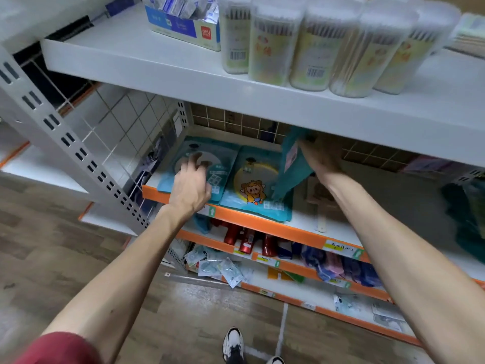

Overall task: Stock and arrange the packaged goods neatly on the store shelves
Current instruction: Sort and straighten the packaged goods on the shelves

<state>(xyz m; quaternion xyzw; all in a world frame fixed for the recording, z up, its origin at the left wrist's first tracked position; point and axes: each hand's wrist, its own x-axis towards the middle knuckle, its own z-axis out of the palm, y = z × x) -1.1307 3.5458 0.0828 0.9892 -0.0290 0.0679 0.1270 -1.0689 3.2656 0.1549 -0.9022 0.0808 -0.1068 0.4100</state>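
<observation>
Teal packs sit on the orange-edged shelf (301, 236) at mid frame, and both your hands are there. Your left hand (190, 185) is over the left teal pack (168, 179), which lies flat at the shelf's left end. Its fingers (195, 160) are bent a bit and spread apart, pinching nothing; can't tell if the tips touch the pack. Just right of it the middle teal pack (256, 179), w/ a cartoon figure on a yellow ring, lies flat too, its near edge over the orange lip. Your right hand (321, 158) grips a third teal pack (291, 166) by its upper part. The pack is steeply tilted, bottom corner down at the right side of the middle pack. That hand's fingers are curled round it, mostly lost in shadow under the white upper shelf (183, 72). Right of the packs a pale wooden item (321, 206) lies on the same shelf, too blurred to name.

Top of frame: clear tubs of cotton swabs (309, 48) in a cluster, plus a blue-and-white box (181, 24) to their left. Lower down: red bottles (246, 243) on the next shelf, clear-wrapped pkts (223, 269) below those. Bottom edge: wood-look floor (65, 232), one black-and-white shoe (232, 342), red sleeve (60, 348) at lower left.
</observation>
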